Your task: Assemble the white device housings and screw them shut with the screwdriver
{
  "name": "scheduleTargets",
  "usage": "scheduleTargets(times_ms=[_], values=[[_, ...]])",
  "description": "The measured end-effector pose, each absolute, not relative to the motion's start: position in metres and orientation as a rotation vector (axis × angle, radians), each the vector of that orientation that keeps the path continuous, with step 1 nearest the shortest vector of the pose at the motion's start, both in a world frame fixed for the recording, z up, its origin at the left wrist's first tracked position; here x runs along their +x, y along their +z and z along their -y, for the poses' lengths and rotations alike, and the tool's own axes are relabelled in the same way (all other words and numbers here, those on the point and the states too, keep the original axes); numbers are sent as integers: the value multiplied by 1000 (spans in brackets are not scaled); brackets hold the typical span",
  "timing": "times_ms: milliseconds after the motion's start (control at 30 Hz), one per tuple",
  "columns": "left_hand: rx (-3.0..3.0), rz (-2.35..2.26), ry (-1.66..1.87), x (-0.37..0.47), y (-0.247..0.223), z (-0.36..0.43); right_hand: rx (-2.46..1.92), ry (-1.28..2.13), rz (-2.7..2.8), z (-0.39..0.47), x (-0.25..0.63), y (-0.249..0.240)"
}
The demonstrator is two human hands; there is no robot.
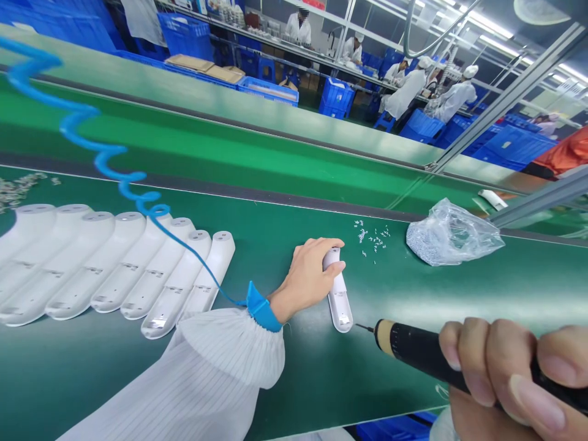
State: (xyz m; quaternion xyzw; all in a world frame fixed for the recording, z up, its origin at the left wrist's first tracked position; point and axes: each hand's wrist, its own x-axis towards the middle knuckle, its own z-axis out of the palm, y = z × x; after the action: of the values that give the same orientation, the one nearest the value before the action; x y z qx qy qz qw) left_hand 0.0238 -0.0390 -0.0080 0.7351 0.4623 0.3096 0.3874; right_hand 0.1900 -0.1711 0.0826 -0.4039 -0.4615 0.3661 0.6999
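My left hand [311, 269] grips the upper part of a white handheld plastic housing [340, 306], its thumb and fingers round the sides. The housing lies on the green table with an opened recess at its near end. My right hand [509, 367] is wrapped round a black electric screwdriver [418, 349] with a tan collar. Its thin bit points left, close to the housing's near end; the picture does not show clear contact. A blue wrist strap [263, 308] with a coiled cord circles my left wrist.
Several similar white housings [156, 263] lie in a slanted row at left. Small screws [374, 237] are scattered beyond my left hand, beside a clear plastic bag [452, 236] of small parts. Small pieces [21, 188] are heaped far left. A conveyor belt [275, 162] runs behind; people in white work beyond.
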Motion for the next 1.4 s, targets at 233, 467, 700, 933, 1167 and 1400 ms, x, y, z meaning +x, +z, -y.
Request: scheduleTargets(times_ms=[233, 467, 700, 933, 1167, 1400], values=[[1870, -1184, 775, 23, -7, 39, -924, 887, 1076, 177, 189, 73], [1856, -1181, 792, 23, -6, 40, -982, 803, 1000, 171, 166, 76], [1855, -1192, 780, 24, -5, 41, -1016, 778, 1025, 168, 154, 77], [1868, -1220, 761, 25, -4, 39, -1123, 798, 1013, 168, 136, 81], [1861, -1224, 758, 25, -4, 40, -1028, 828, 1227, 168, 143, 72], [1862, -1210, 715, 23, 0, 40, -975, 956, 1097, 162, 178, 71]])
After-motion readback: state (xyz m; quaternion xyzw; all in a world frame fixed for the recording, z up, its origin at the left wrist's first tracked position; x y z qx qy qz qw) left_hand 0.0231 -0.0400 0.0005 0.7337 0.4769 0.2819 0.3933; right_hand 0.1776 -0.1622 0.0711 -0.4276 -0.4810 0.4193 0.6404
